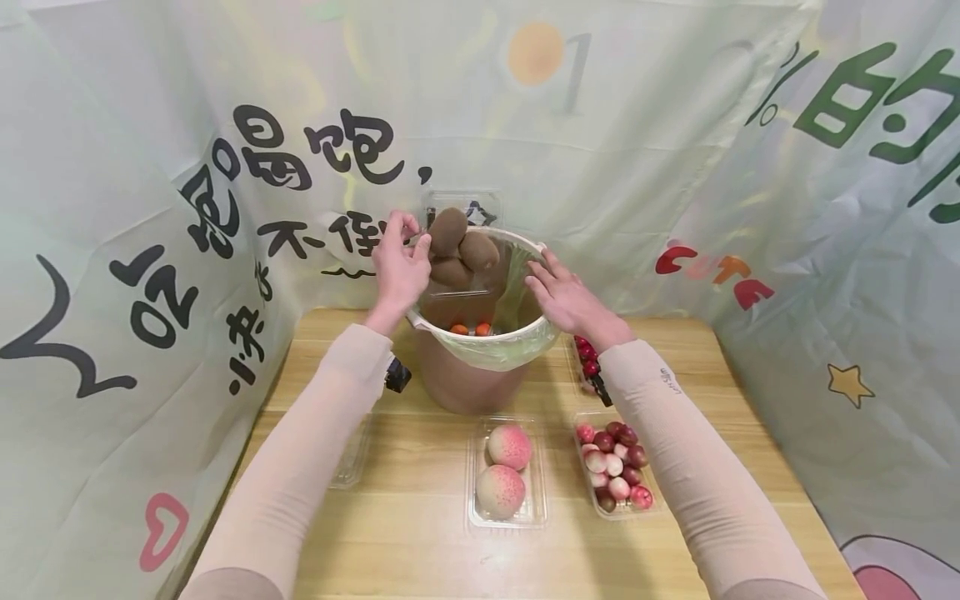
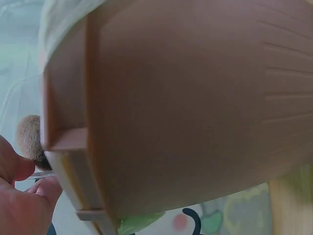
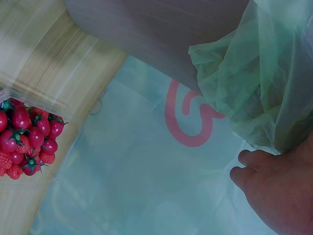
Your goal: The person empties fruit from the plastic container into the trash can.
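A clear plastic box (image 1: pixel 468 287) with three brown kiwis (image 1: pixel 457 246) is tilted over a brown bin (image 1: pixel 468 379) lined with a green bag (image 1: pixel 502 346). My left hand (image 1: pixel 401 258) pinches the box's left edge between thumb and fingers. In the left wrist view, that hand (image 2: pixel 19 196) pinches the thin clear edge (image 2: pixel 41 174) beside a kiwi (image 2: pixel 29 137) and the bin wall (image 2: pixel 195 107). My right hand (image 1: pixel 566 296) lies with straight fingers at the bin's right rim, against the box. In the right wrist view, the hand (image 3: pixel 279 191) is next to the bag (image 3: pixel 254 73).
Small orange fruits (image 1: pixel 471 329) lie inside the bin. On the wooden table (image 1: pixel 420 542) stand a tray of two peaches (image 1: pixel 506 471), a tray of small red and pale fruits (image 1: pixel 615 471), a box of cherry tomatoes (image 1: pixel 587 358) (image 3: pixel 27 137) and an empty clear tray (image 1: pixel 348 454). Printed cloth walls close in three sides.
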### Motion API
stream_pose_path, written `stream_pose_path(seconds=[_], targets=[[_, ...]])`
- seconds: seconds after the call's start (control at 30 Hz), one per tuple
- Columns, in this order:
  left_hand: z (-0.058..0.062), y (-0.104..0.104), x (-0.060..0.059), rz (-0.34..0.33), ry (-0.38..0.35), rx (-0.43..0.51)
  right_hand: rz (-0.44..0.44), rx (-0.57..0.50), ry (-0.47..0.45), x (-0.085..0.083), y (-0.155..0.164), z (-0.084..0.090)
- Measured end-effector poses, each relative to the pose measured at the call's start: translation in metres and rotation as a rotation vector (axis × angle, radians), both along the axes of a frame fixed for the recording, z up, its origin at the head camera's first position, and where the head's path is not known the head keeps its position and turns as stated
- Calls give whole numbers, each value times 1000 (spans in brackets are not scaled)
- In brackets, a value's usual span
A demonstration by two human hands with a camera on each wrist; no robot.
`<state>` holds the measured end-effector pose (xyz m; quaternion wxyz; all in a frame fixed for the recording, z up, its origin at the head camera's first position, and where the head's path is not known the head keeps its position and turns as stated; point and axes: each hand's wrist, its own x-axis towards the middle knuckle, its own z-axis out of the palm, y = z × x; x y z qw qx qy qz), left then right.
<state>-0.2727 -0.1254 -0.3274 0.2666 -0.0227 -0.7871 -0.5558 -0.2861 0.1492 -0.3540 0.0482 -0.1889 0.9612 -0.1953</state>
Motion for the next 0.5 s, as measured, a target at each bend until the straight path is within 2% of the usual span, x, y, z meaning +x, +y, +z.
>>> stream_pose_path(seconds=[0.37,0.5], targets=[[-4,0,-1,17,86,27,-2,-3,3,1,0,0],[-4,1,-1,38,95,21,-1,-3,-2,1,0,0]])
